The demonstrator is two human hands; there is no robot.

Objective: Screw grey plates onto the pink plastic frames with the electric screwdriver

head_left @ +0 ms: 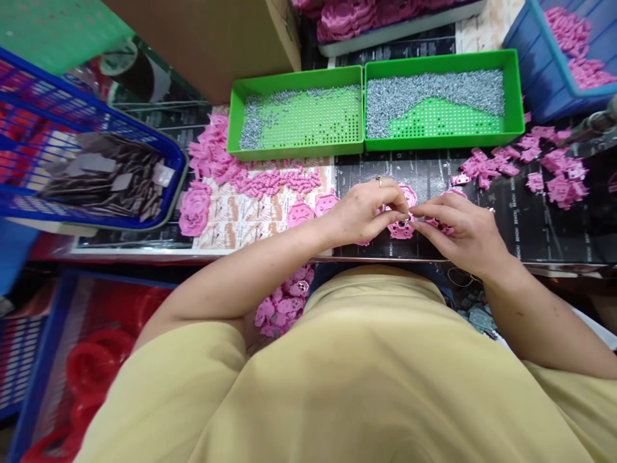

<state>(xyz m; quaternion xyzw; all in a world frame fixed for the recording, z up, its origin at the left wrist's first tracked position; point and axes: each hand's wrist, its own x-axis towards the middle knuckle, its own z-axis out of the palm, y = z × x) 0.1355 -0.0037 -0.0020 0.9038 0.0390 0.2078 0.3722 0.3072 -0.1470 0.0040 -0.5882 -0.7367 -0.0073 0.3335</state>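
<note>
The pink piece (400,229) lies on the bench (530,238), beneath pinched fingertips: left hand (367,209) at ten o'clock, right hand (457,228) at three, their grips closed, contents too small to tell. Beyond, green trays (295,153) (443,140) fill eleven to one.

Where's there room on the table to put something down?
The black tabletop right of the right hand, below the pink clips, looks bare. So does the patterned paper below the pink bits. It's crowded by the left hand.
</note>
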